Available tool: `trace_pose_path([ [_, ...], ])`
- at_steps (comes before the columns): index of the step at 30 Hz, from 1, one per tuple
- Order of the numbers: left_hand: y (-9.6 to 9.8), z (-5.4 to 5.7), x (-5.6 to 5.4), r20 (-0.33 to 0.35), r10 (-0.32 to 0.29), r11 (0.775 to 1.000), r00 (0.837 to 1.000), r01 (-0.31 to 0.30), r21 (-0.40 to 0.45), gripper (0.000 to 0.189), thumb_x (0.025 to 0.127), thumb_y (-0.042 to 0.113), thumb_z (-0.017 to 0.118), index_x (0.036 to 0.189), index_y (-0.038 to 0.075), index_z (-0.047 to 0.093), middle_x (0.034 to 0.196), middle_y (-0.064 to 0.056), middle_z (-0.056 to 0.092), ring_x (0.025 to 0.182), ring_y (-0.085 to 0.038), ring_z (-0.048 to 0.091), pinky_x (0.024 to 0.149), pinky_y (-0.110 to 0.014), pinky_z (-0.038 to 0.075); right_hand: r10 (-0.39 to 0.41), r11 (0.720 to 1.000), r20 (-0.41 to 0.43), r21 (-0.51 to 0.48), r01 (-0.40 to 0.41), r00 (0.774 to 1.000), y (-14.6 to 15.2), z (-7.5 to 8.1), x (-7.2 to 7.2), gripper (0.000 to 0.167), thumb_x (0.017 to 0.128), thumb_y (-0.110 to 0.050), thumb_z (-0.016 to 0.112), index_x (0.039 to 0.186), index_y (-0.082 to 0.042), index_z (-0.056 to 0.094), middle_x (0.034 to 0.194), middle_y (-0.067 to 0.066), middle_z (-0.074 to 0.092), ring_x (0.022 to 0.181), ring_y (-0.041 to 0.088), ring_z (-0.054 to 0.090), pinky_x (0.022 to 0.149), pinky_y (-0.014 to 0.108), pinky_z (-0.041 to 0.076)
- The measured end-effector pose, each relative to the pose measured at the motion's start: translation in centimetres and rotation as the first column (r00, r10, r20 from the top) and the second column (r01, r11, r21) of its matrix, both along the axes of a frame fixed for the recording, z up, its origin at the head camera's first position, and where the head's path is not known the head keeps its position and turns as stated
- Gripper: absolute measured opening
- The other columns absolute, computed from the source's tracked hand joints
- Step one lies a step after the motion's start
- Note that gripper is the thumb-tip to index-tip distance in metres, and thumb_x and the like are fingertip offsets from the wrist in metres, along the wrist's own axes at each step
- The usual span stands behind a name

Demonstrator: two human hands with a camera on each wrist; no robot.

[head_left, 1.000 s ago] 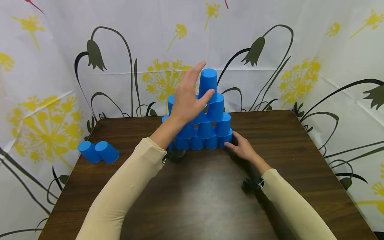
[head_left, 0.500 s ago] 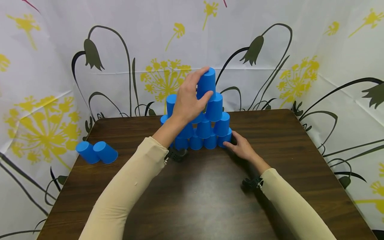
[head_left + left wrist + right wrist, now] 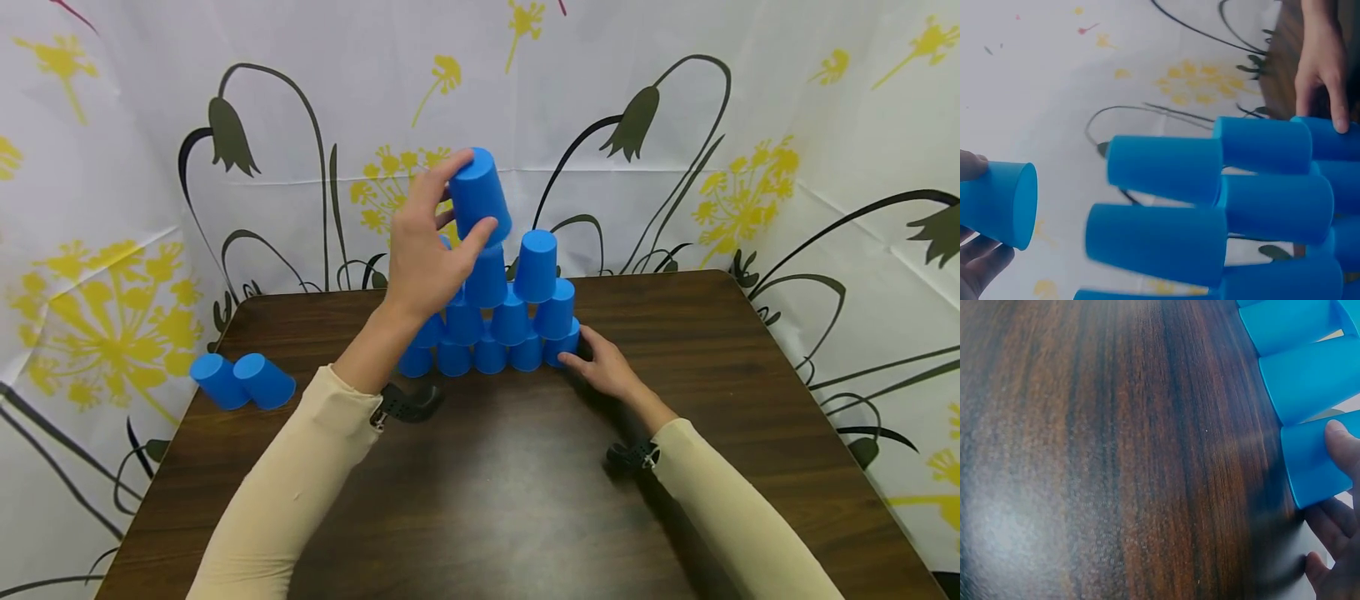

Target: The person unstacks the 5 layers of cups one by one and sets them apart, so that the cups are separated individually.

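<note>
My left hand (image 3: pixel 427 254) grips an upside-down blue plastic cup (image 3: pixel 480 200) between thumb and fingers, slightly tilted, above a pyramid of stacked blue cups. In the left wrist view this held cup (image 3: pixel 997 200) hangs apart from the stack, its mouth facing the stacked cups (image 3: pixel 1157 240). The top row shows a cup (image 3: pixel 536 267) at its right end; my left hand hides part of the left side. At the bottom right corner my right hand (image 3: pixel 609 372) holds the end cup (image 3: pixel 564 343), with the thumb (image 3: pixel 1341 440) on its near side and fingers behind.
Two blue cups (image 3: pixel 266 382) lean together at the left edge of the brown wooden table (image 3: pixel 510 500). A white curtain (image 3: pixel 585 50) printed with flowers hangs right behind and beside the table. Both wrists wear black straps.
My left hand has closed on the top cup, lifted it off the right end of the stack and moved it up and left. My right hand stays at the bottom right cup.
</note>
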State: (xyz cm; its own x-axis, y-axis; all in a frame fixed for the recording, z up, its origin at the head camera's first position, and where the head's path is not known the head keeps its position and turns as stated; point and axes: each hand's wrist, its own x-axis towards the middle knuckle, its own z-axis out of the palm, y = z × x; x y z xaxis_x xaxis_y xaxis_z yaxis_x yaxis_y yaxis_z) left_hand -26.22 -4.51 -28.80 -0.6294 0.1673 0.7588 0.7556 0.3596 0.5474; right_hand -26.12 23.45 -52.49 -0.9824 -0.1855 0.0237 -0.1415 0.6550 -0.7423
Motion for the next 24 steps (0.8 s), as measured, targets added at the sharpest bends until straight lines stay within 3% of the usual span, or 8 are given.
trace_pose_path([
  [5,-3.6,0.1,1.7,-0.01,0.064,0.993,0.998,-0.062,0.099,0.059,0.086,0.009,0.075,0.14,0.01,0.051,0.137,-0.007,0.053,0.118,-0.019,0.058,0.092,-0.042,0.053,0.004,1.0,0.001,-0.001,-0.004,1.0,-0.1,0.2,-0.1,0.067,0.096,-0.037,0.062,0.149,-0.006,0.035,0.147,0.02,0.044,0.135,0.04,0.041,0.109,0.06,0.031],
  [10,-8.1,-1.1,3.7,0.027,0.218,0.969,0.976,-0.22,0.115,0.058,0.085,0.002,0.074,0.138,0.005,0.05,0.135,-0.014,0.052,0.12,-0.027,0.057,0.093,-0.052,0.05,0.004,1.0,0.0,0.0,-0.004,1.0,-0.1,0.2,0.0,0.066,0.096,-0.036,0.063,0.148,-0.005,0.036,0.146,0.02,0.045,0.134,0.04,0.042,0.109,0.06,0.031],
  [12,-10.3,-2.5,3.7,0.069,0.28,0.952,0.957,-0.287,0.111,0.06,0.085,0.004,0.075,0.139,0.009,0.051,0.136,-0.011,0.052,0.121,-0.029,0.057,0.093,-0.055,0.049,0.002,1.0,0.001,0.003,-0.002,1.0,-0.1,0.2,0.0,0.066,0.096,-0.036,0.063,0.148,-0.005,0.036,0.146,0.021,0.046,0.134,0.04,0.042,0.108,0.061,0.031],
  [16,-14.8,-6.8,3.2,0.149,0.396,0.915,0.906,-0.403,0.023,0.062,0.083,0.009,0.078,0.139,0.014,0.051,0.134,-0.012,0.053,0.117,-0.032,0.058,0.09,-0.058,0.05,-0.001,1.0,0.011,0.001,0.001,1.0,0.0,0.1,0.0,0.066,0.096,-0.037,0.063,0.148,-0.005,0.036,0.146,0.021,0.045,0.134,0.041,0.042,0.108,0.061,0.032],
  [20,-17.8,-11.1,3.6,0.206,0.482,0.876,0.852,-0.464,-0.132,0.062,0.082,0.011,0.079,0.138,0.011,0.051,0.125,-0.021,0.053,0.108,-0.038,0.058,0.087,-0.061,0.05,-0.002,1.0,0.014,-0.002,0.002,1.0,0.0,0.1,0.1,0.067,0.096,-0.038,0.062,0.149,-0.005,0.035,0.146,0.021,0.045,0.134,0.041,0.041,0.108,0.061,0.031],
  [24,-19.7,-15.0,4.0,0.241,0.554,0.831,0.797,-0.514,-0.211,0.063,0.081,0.012,0.08,0.136,0.011,0.051,0.121,-0.023,0.053,0.106,-0.04,0.054,0.086,-0.064,0.047,-0.001,1.0,0.012,0.001,0.001,1.0,-0.1,0.1,0.2,0.068,0.096,-0.037,0.062,0.149,-0.005,0.034,0.146,0.022,0.044,0.134,0.041,0.041,0.109,0.061,0.031],
])
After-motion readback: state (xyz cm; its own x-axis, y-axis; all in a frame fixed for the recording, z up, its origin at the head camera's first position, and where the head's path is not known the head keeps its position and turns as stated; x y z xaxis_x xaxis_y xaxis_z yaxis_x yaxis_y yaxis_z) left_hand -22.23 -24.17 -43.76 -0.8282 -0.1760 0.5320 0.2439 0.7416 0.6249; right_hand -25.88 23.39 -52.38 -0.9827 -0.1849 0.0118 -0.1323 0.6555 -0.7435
